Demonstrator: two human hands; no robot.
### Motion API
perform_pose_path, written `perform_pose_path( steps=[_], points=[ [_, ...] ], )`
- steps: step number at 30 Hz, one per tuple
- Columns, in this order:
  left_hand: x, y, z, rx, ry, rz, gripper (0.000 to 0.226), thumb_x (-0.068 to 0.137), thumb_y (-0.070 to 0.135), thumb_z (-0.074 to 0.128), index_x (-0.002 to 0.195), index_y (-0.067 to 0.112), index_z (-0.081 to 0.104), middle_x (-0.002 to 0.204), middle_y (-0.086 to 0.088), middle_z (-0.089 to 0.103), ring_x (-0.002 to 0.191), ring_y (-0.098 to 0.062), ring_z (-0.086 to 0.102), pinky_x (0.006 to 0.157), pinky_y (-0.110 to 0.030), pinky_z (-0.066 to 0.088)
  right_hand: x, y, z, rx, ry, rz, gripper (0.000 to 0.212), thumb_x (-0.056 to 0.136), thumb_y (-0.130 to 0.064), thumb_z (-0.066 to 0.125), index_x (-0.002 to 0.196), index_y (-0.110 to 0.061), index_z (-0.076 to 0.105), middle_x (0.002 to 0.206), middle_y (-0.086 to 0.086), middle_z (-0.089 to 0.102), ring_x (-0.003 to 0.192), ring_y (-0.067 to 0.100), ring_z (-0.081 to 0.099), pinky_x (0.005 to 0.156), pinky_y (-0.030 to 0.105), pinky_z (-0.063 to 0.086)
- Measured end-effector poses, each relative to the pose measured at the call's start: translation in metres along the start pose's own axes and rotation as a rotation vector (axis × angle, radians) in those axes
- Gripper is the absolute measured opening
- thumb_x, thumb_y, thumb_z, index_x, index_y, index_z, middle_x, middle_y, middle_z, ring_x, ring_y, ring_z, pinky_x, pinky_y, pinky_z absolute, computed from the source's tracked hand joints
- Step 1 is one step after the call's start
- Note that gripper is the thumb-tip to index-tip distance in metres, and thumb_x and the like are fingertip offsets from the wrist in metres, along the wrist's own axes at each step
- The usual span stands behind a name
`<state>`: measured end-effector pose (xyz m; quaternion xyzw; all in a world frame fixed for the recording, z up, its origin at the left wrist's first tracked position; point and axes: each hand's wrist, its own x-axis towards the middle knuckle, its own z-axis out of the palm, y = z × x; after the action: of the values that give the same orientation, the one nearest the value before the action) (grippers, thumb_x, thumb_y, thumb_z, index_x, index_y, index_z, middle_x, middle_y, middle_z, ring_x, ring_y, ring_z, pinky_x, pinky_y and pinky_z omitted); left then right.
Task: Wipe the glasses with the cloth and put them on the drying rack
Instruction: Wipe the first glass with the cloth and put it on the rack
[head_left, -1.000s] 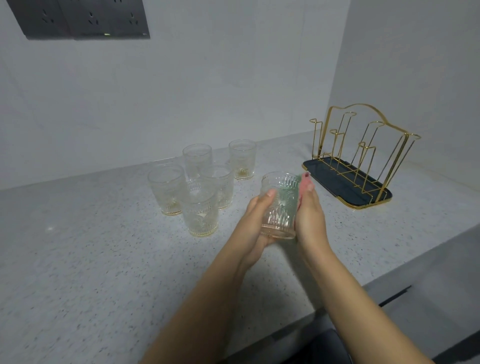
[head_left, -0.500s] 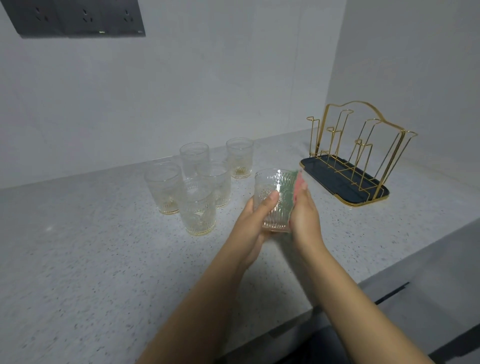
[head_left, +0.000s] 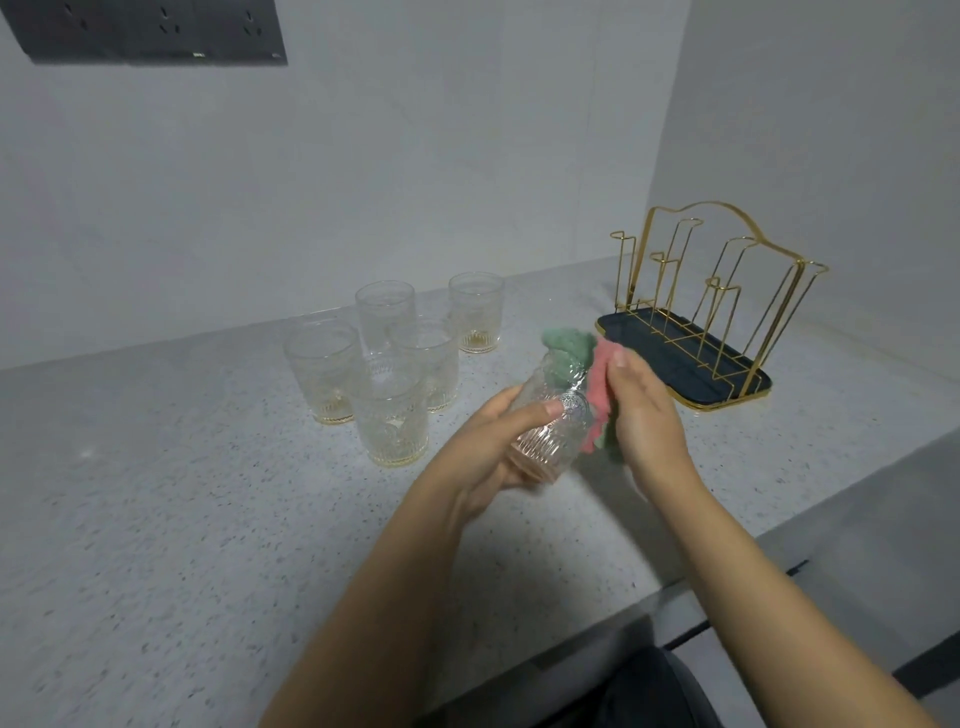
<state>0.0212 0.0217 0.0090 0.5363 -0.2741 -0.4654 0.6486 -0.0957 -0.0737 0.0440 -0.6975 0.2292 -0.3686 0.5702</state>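
My left hand (head_left: 485, 447) grips a clear embossed glass (head_left: 550, 421) above the counter, tilted with its mouth pointing up and to the right. My right hand (head_left: 641, 410) holds a green and pink cloth (head_left: 597, 379) against the glass's right side, and the green part covers the mouth. Several more embossed glasses (head_left: 389, 364) stand in a cluster on the counter to the left. The gold wire drying rack (head_left: 711, 291) on its dark tray (head_left: 649, 338) stands at the right and holds no glass.
The speckled grey counter (head_left: 182, 519) meets white walls behind and to the right. Its front edge runs diagonally at the lower right. A dark socket panel (head_left: 150, 31) is on the wall at the top left.
The glass was upright between both hands and is now tilted, mouth toward the right. The cloth has come up over its mouth and shows more.
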Motion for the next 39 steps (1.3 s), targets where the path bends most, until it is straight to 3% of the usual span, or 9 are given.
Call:
perform_pose_path(
  steps=[3,10,16,21,27,29,32,36,39],
  points=[
    [-0.002,0.005,-0.007,0.053,0.051,-0.018,0.057,0.064,0.028,0.085,0.116,0.024,0.063,0.108,-0.005,0.073,0.096,-0.025,0.069,0.089,-0.046,0.054,0.002,-0.003,-0.023,-0.159,-0.303,0.100,0.036,0.098,-0.036,0.033,0.094,-0.017,0.063,0.059,-0.012,0.065,0.054,-0.003,0.060,0.059,0.018,0.047],
    [0.001,-0.005,0.012,0.092,0.186,0.037,0.060,0.068,0.055,0.077,0.112,0.017,0.060,0.094,-0.002,0.071,0.078,-0.018,0.066,0.068,-0.032,0.050,-0.007,-0.008,-0.028,-0.109,-0.912,0.240,0.017,0.085,-0.017,0.060,0.073,-0.023,0.071,0.065,-0.010,0.067,0.064,0.001,0.063,0.065,0.016,0.049],
    [0.002,-0.002,0.011,0.026,0.168,0.013,0.037,0.085,0.052,0.064,0.100,0.018,0.067,0.090,-0.008,0.073,0.085,-0.030,0.066,0.075,-0.041,0.047,0.004,0.005,-0.016,-0.245,-0.817,0.058,0.053,0.071,-0.037,0.072,0.099,0.005,0.059,0.085,0.026,0.062,0.069,0.030,0.062,0.064,0.033,0.055],
    [-0.001,0.004,0.006,0.004,0.153,-0.113,0.050,0.090,0.057,0.057,0.112,0.013,0.063,0.075,-0.004,0.069,0.055,-0.016,0.063,0.046,-0.023,0.046,0.007,0.010,-0.015,-0.793,-0.879,-0.305,0.029,0.088,-0.029,0.060,0.112,-0.014,0.063,0.109,0.002,0.067,0.100,0.017,0.061,0.092,0.038,0.047],
    [-0.001,-0.004,0.013,-0.057,0.135,0.134,0.060,0.077,0.057,0.063,0.125,0.024,0.053,0.112,-0.005,0.068,0.098,-0.025,0.070,0.083,-0.046,0.058,0.013,-0.009,-0.022,-0.092,-0.768,0.135,0.026,0.082,0.003,0.060,0.103,-0.012,0.063,0.094,0.000,0.072,0.090,0.017,0.067,0.080,0.023,0.054],
    [0.001,-0.008,0.019,-0.066,0.172,0.220,0.055,0.076,0.051,0.071,0.119,0.022,0.053,0.108,-0.009,0.068,0.089,-0.026,0.070,0.067,-0.039,0.059,0.016,-0.012,-0.021,0.056,-0.719,0.201,0.029,0.077,-0.004,0.063,0.105,-0.008,0.063,0.099,0.013,0.070,0.092,0.028,0.065,0.083,0.033,0.054],
    [0.002,-0.001,0.024,-0.164,0.161,0.149,0.060,0.082,0.049,0.067,0.125,0.008,0.055,0.109,-0.018,0.071,0.090,-0.029,0.071,0.063,-0.036,0.059,0.018,-0.013,-0.020,-0.163,-0.769,0.084,0.035,0.078,-0.029,0.071,0.107,-0.011,0.064,0.108,0.029,0.063,0.098,0.046,0.060,0.090,0.060,0.046],
    [-0.001,0.004,0.017,-0.071,0.103,-0.054,0.052,0.092,0.053,0.055,0.119,0.010,0.064,0.103,-0.013,0.075,0.088,-0.026,0.073,0.064,-0.036,0.061,0.014,-0.004,-0.022,-0.526,-0.941,-0.067,0.032,0.084,-0.025,0.066,0.115,-0.027,0.059,0.115,-0.006,0.065,0.108,0.010,0.061,0.101,0.033,0.045],
    [0.000,-0.004,0.017,0.013,0.108,0.014,0.059,0.085,0.065,0.056,0.126,0.022,0.059,0.118,-0.011,0.069,0.099,-0.024,0.071,0.076,-0.042,0.060,0.013,-0.006,-0.030,-0.286,-0.902,0.075,0.036,0.080,-0.019,0.070,0.115,-0.015,0.061,0.112,0.003,0.069,0.107,0.018,0.063,0.100,0.040,0.046]
  ],
)
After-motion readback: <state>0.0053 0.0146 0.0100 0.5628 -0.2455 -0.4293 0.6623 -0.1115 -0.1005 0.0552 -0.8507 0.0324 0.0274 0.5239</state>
